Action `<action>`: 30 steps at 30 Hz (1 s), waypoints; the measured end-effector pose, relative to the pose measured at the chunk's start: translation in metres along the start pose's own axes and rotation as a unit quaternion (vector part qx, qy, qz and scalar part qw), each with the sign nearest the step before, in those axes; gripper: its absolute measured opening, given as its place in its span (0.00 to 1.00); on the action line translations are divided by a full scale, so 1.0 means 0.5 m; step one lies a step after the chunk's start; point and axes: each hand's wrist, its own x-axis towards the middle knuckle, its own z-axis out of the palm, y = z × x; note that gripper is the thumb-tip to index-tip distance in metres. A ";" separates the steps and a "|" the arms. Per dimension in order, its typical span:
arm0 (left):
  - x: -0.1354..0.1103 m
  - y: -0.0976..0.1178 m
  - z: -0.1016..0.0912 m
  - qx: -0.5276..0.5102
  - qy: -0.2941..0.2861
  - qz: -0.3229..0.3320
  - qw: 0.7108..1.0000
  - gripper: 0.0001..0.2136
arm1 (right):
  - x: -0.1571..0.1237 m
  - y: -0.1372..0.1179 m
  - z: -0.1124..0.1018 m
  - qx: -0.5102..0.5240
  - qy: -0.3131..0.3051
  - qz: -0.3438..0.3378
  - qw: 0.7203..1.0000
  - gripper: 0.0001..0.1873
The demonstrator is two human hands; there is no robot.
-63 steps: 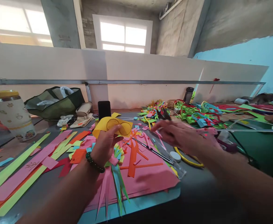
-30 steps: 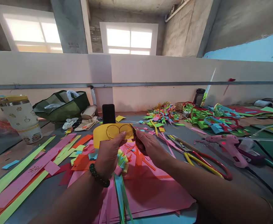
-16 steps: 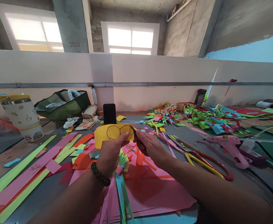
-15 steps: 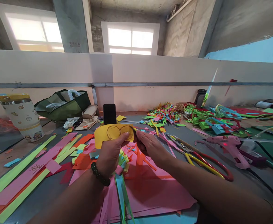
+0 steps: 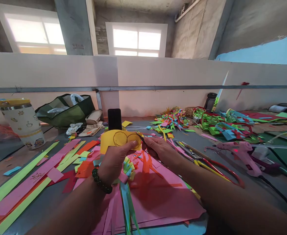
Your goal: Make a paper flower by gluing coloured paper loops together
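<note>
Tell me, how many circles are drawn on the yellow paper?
2: side by side on the yellow paper in the left hand, one left, one right beside the thumb. More may be hidden.

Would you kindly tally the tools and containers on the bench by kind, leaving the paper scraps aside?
Scissors with red and yellow handles: 1
Pink glue gun: 1
Black phone: 1
Yellow-lidded tumbler: 1
Green bag: 1
Total: 5

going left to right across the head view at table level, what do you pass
tumbler → green bag → phone → yellow paper in the left hand → right hand → scissors → pink glue gun
</note>
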 end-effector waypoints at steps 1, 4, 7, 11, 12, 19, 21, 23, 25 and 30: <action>-0.002 0.004 0.002 -0.005 -0.005 -0.002 1.000 0.14 | -0.001 -0.002 -0.002 -0.008 -0.003 -0.002 1.000 0.26; -0.008 0.013 0.008 -0.015 -0.013 -0.001 1.000 0.13 | -0.004 -0.006 -0.005 -0.028 -0.003 -0.003 1.000 0.27; -0.009 0.016 0.010 -0.010 -0.017 0.006 1.000 0.13 | -0.006 -0.007 -0.006 -0.034 0.000 0.000 0.999 0.27; -0.007 0.012 0.007 -0.009 -0.016 0.004 1.000 0.13 | -0.005 -0.006 -0.007 -0.030 0.000 0.005 1.000 0.27; -0.007 0.011 0.006 -0.008 -0.015 0.001 1.000 0.13 | -0.005 -0.006 -0.007 -0.028 -0.002 0.006 1.000 0.27; -0.008 0.007 0.005 0.009 -0.023 -0.011 1.000 0.11 | -0.004 -0.006 -0.007 -0.045 -0.008 -0.006 0.999 0.26; -0.007 0.009 0.005 0.010 -0.034 -0.015 0.999 0.11 | -0.004 -0.006 -0.010 -0.055 -0.007 -0.005 0.998 0.26; -0.006 0.011 0.004 0.006 -0.047 -0.012 0.999 0.13 | -0.003 -0.005 -0.014 -0.060 -0.008 -0.003 0.998 0.26; -0.004 0.013 0.004 0.003 -0.054 -0.005 0.999 0.15 | -0.003 -0.007 -0.019 -0.057 -0.012 -0.002 0.998 0.27; -0.001 0.014 0.004 -0.005 -0.063 0.005 0.998 0.14 | -0.005 -0.016 -0.025 -0.068 -0.018 -0.003 0.998 0.27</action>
